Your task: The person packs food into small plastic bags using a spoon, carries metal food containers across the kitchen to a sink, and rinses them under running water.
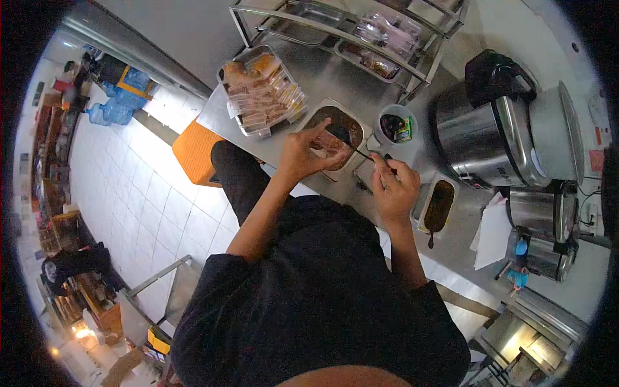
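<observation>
My right hand (394, 184) is closed around the thin handle of a dark spoon (339, 133). The spoon's bowl is over a metal pan of brown sauce (356, 124), beside my left fingers. My left hand (308, 153) has its thumb and fingers curled around what looks like a small clear plastic bag (324, 146), with the spoon's bowl at its opening. Whether the spoon is inside the bag, I cannot tell. Left of the pan, a clear tray (263, 132) is heaped with small filled plastic bags (261, 97).
A white tub (395, 109) with packets stands right of the pan. A narrow container of dark sauce (440, 205) has a spoon in it. Large steel cookers (487, 132) line the wall. A metal rack (335, 31) rises behind. An orange stool (195, 155) is below the counter's left end.
</observation>
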`<act>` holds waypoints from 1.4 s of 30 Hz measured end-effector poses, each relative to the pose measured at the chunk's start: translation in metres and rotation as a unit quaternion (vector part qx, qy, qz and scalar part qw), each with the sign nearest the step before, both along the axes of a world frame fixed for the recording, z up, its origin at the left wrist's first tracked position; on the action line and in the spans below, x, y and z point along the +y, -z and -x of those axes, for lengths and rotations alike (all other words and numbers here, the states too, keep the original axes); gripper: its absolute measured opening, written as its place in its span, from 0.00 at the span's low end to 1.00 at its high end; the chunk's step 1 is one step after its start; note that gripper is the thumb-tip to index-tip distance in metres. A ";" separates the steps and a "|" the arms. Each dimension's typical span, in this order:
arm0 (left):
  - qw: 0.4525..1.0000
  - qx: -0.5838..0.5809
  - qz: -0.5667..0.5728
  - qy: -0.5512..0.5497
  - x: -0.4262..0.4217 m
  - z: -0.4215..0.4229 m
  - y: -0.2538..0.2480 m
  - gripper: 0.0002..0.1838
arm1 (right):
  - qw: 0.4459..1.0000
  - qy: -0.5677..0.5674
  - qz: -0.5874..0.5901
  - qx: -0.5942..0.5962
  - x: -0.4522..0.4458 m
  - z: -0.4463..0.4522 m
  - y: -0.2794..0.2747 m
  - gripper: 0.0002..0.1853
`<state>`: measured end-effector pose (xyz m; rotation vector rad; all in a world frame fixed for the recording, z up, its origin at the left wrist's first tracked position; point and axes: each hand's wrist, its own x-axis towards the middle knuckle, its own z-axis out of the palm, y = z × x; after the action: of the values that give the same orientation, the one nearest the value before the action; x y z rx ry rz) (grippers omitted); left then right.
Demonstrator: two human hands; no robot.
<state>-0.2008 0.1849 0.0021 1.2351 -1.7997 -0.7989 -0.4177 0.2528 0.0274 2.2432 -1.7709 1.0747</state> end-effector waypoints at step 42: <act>0.954 0.266 -0.133 -0.023 0.051 -0.034 -0.016 0.06 | 0.904 -0.133 -0.157 -0.375 -0.021 -0.073 -0.019 0.08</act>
<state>-0.1665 0.2364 0.0184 1.0852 -1.2496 -1.2433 -0.3451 0.2317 0.0460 2.5066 -2.0296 2.0720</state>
